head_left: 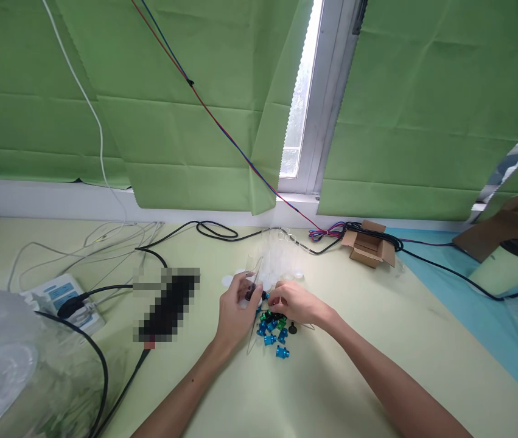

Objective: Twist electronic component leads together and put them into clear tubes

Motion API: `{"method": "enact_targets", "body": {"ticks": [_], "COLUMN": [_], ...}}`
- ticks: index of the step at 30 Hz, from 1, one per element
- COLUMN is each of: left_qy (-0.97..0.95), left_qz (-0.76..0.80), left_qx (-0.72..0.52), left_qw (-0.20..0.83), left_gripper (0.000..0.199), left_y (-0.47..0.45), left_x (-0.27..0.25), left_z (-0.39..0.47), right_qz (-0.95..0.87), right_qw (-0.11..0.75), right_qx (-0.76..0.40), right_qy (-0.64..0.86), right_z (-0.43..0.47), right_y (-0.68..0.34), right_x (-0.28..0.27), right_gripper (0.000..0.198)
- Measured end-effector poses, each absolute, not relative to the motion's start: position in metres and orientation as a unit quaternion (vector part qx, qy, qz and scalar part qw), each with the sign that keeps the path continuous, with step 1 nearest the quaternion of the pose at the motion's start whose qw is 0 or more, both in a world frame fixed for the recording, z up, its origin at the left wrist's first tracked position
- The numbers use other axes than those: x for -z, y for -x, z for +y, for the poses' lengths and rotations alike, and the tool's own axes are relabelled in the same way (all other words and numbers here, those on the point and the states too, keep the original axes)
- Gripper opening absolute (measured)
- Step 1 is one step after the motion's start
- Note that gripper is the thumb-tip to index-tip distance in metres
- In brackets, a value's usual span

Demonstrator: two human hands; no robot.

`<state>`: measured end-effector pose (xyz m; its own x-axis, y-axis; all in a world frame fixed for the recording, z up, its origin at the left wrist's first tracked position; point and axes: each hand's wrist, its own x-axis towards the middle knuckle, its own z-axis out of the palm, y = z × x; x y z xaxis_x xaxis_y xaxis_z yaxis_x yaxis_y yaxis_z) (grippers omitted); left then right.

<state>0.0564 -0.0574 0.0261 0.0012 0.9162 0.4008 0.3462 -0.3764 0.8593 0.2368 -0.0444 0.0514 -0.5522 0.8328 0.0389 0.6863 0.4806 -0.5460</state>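
Observation:
A small pile of blue metallic fittings (270, 340) lies on the table, with green and black pieces (280, 323) among them. My left hand (238, 307) is at the pile's left side, fingers curled around a clear, thin-edged plastic piece with something dark by the fingertips; its exact kind cannot be made out. Over the back of the pile, my right hand (296, 302) has its fingers bent down and pressed together. Whatever is in its fingertips is hidden. One black round-headed piece (292, 328) sits just right of the pile, and a single blue fitting lies nearest me.
Clear plastic containers (277, 252) stand behind my hands, with white round lids (299, 274) near them. A small open cardboard box (369, 244) is at the back right. Cables run along the wall. Left are a white power strip (64, 298) and a large translucent tub (0, 365).

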Motion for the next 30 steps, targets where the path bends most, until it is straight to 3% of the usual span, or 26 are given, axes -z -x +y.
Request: {"method": "enact_targets", "body": {"ticks": [13, 30], "left_qy": [-0.668, -0.670], "left_qz": [0.482, 0.478], "left_qx": [-0.510, -0.513], "left_qw": [0.246, 0.243], "left_gripper": [0.025, 0.027], "left_y": [-0.057, -0.058], "left_x": [-0.026, -0.024], "left_z": [-0.057, -0.057], "right_qz": [-0.857, -0.859], "right_qw": [0.102, 0.120], "right_qx": [-0.167, -0.148], "right_qy": [0.477, 0.474], "right_z": [-0.053, -0.052], "right_y": [-0.229, -0.227], "right_x": [-0.045, -0.033], "right_gripper": [0.014, 0.012]}}
